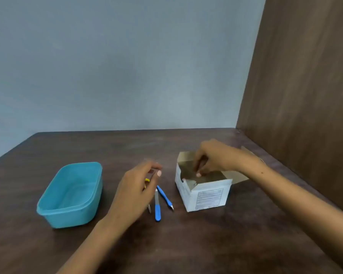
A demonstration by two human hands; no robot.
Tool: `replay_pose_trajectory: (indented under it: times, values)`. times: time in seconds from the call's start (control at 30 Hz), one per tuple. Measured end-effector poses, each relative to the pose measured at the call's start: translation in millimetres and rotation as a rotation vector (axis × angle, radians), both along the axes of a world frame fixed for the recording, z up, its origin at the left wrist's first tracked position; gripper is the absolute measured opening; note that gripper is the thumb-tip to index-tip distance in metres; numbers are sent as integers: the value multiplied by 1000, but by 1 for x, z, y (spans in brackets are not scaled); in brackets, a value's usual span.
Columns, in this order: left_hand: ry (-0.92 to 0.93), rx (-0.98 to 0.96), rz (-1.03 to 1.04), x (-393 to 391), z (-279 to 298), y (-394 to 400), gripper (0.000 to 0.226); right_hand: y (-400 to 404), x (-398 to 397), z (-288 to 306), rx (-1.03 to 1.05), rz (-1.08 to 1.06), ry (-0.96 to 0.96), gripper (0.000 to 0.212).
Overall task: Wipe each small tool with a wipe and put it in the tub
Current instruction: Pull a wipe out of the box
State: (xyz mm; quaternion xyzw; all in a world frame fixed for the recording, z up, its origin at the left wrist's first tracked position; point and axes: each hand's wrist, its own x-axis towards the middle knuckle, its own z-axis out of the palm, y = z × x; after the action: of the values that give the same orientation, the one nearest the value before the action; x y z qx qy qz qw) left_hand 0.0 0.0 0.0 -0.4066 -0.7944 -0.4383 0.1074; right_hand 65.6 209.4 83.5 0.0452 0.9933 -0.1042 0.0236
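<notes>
A blue plastic tub (69, 212) stands at the left of the dark table, with nothing visible inside. Several small tools lie at the table's middle: a file with a blue handle (157, 210), a blue-handled pick (164, 197), a yellow-tipped tool (147, 180) and a metal tip (149, 209), both partly hidden under my left hand. My left hand (136, 191) hovers over them, fingers loosely apart, holding nothing I can see. My right hand (212, 158) reaches into the open white cardboard box (206, 194), fingertips pinched together inside it; what they hold is hidden.
A brown wooden panel (305, 95) rises along the table's right side, close behind the box. A grey wall stands beyond the far table edge (127, 131). Bare dark tabletop (206, 244) lies in front of the tools.
</notes>
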Motion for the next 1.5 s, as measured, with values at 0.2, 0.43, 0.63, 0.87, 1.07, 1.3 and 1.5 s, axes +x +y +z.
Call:
replay_pose_trajectory:
  times: [0.2,0.43,0.63,0.87,1.07,1.3,1.5]
  values:
    - [-7,-30,37,-9,-8,-4,21,-7,-15,-23,90,-29,-73,14]
    - [41,-66,35,-8,-9,-7,18,-9,-14,-27,119,-29,-98,15]
    - [33,-85,32,-4,-9,-10,17,-8,-14,-25,65,-55,-108,20]
    - [25,-100,38,-2,-8,-12,18,-12,-14,-30,60,-66,-93,17]
    - [28,-126,44,1,-8,-11,20,-9,-14,-26,81,-109,-52,14]
    - [17,-124,47,1,-6,-10,22,1,1,-3,-328,-218,25,15]
    - [12,-64,36,0,-6,-10,17,6,18,5,-554,-288,190,16]
